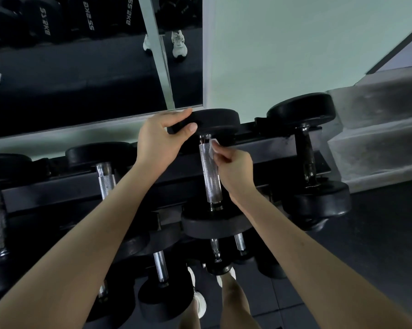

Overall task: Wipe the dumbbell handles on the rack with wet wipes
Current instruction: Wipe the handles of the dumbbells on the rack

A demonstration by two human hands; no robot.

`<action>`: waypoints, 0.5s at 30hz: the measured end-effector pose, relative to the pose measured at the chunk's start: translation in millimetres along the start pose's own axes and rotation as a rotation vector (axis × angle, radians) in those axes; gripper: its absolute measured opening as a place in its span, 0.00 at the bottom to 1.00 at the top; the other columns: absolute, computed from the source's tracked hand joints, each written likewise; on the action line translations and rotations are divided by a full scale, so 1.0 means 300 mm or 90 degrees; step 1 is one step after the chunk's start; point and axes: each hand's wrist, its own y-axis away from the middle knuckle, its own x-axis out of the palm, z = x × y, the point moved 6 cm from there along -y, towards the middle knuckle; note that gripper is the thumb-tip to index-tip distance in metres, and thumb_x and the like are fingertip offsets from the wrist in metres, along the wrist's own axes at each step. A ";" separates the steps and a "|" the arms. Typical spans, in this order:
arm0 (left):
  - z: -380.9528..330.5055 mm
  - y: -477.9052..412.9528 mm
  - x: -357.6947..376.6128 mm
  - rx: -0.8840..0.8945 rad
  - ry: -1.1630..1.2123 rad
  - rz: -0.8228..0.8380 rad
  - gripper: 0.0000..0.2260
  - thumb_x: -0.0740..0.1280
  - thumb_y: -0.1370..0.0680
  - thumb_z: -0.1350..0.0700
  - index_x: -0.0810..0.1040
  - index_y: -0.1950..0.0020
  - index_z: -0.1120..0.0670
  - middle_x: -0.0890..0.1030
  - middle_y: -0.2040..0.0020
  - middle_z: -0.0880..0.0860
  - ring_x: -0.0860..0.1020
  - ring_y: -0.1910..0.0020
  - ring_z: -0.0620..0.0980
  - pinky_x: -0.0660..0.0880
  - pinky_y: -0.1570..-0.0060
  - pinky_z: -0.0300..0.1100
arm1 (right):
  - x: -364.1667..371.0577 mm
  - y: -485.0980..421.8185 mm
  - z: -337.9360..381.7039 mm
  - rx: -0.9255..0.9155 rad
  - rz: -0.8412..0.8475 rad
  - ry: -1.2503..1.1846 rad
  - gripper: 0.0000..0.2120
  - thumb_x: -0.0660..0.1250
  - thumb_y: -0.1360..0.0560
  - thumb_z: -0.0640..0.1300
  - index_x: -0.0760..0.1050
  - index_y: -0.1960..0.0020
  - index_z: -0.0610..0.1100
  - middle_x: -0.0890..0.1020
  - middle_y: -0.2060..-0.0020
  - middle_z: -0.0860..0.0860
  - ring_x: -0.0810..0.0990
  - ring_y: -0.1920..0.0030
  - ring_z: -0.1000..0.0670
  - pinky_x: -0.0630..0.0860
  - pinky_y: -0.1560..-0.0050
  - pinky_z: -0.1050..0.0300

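— What lies at the left of the rack [57, 188]?

— A dumbbell with a silver knurled grip [106, 180], resting across the rails. No hand touches it. A mirror [81, 79] stands behind, far left.

— And the left hand [157, 143]?

— It grips the far head [219, 121] of the middle dumbbell, fingers curled over its top edge, thumb pressed on the near face.

— Where is the wet wipe [213, 144]?

— Against the far end of that dumbbell's knurled handle [208, 176], just below the far head. The right hand [235, 172] pinches it, fingers bunched together around it.

— Further right?

— A dark-handled dumbbell [305, 153] at the rack's right end, apart from both hands.
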 end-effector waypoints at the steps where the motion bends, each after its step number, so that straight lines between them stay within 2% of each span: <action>1: 0.004 0.000 -0.003 -0.004 0.004 0.002 0.15 0.71 0.26 0.52 0.79 0.40 0.46 0.76 0.47 0.37 0.72 0.43 0.33 0.63 0.50 0.17 | -0.009 0.020 -0.010 -0.017 0.015 0.038 0.11 0.65 0.22 0.38 0.80 0.42 0.45 0.83 0.55 0.55 0.79 0.57 0.63 0.72 0.55 0.75; 3: 0.010 -0.001 -0.008 -0.009 0.012 0.006 0.15 0.71 0.26 0.52 0.78 0.40 0.45 0.76 0.47 0.38 0.72 0.42 0.34 0.62 0.49 0.16 | -0.029 0.054 -0.031 -0.039 0.051 0.117 0.11 0.65 0.22 0.38 0.80 0.42 0.46 0.84 0.59 0.55 0.75 0.68 0.66 0.70 0.65 0.74; 5: 0.012 -0.001 -0.009 -0.011 0.021 0.010 0.15 0.71 0.27 0.52 0.79 0.40 0.45 0.77 0.46 0.38 0.72 0.41 0.34 0.62 0.48 0.17 | -0.044 0.083 -0.051 -0.047 0.099 0.212 0.13 0.63 0.22 0.36 0.80 0.42 0.47 0.81 0.66 0.55 0.70 0.76 0.62 0.65 0.74 0.72; 7: 0.011 -0.002 -0.010 -0.008 0.023 0.013 0.15 0.71 0.27 0.53 0.79 0.40 0.46 0.77 0.44 0.40 0.73 0.40 0.36 0.63 0.44 0.22 | -0.060 0.104 -0.026 -0.056 0.136 0.271 0.14 0.63 0.22 0.36 0.80 0.43 0.48 0.84 0.63 0.47 0.77 0.73 0.56 0.71 0.71 0.66; 8: 0.010 -0.003 -0.011 -0.008 0.023 0.015 0.15 0.71 0.27 0.53 0.79 0.40 0.46 0.78 0.45 0.41 0.73 0.41 0.37 0.64 0.44 0.23 | -0.075 0.098 -0.001 -0.057 0.132 0.239 0.12 0.64 0.23 0.36 0.81 0.44 0.47 0.85 0.61 0.44 0.81 0.68 0.54 0.76 0.66 0.63; 9: 0.008 -0.003 -0.011 -0.008 0.023 0.018 0.15 0.71 0.27 0.53 0.79 0.40 0.46 0.77 0.45 0.40 0.73 0.41 0.36 0.64 0.45 0.22 | -0.088 0.078 0.020 -0.053 0.112 0.175 0.11 0.65 0.24 0.36 0.81 0.45 0.46 0.85 0.61 0.45 0.83 0.66 0.55 0.74 0.65 0.67; 11: 0.007 -0.004 -0.010 -0.010 0.021 0.025 0.15 0.71 0.27 0.53 0.79 0.40 0.46 0.77 0.47 0.39 0.73 0.42 0.36 0.64 0.45 0.21 | -0.084 0.011 0.054 -0.048 0.080 0.091 0.12 0.65 0.24 0.35 0.80 0.43 0.43 0.83 0.61 0.52 0.80 0.65 0.64 0.70 0.63 0.76; 13: 0.008 -0.003 -0.010 -0.012 0.026 0.026 0.15 0.71 0.27 0.53 0.79 0.41 0.46 0.77 0.47 0.40 0.74 0.41 0.37 0.65 0.43 0.25 | -0.045 -0.047 0.050 -0.037 0.082 0.087 0.13 0.65 0.23 0.36 0.80 0.41 0.45 0.83 0.57 0.52 0.78 0.58 0.62 0.68 0.60 0.79; 15: 0.012 -0.004 -0.014 -0.014 0.033 0.025 0.15 0.71 0.27 0.53 0.79 0.41 0.46 0.78 0.47 0.40 0.74 0.41 0.37 0.65 0.41 0.28 | -0.026 -0.031 0.018 -0.023 0.096 0.091 0.12 0.65 0.23 0.37 0.80 0.41 0.45 0.84 0.56 0.51 0.76 0.60 0.64 0.68 0.63 0.80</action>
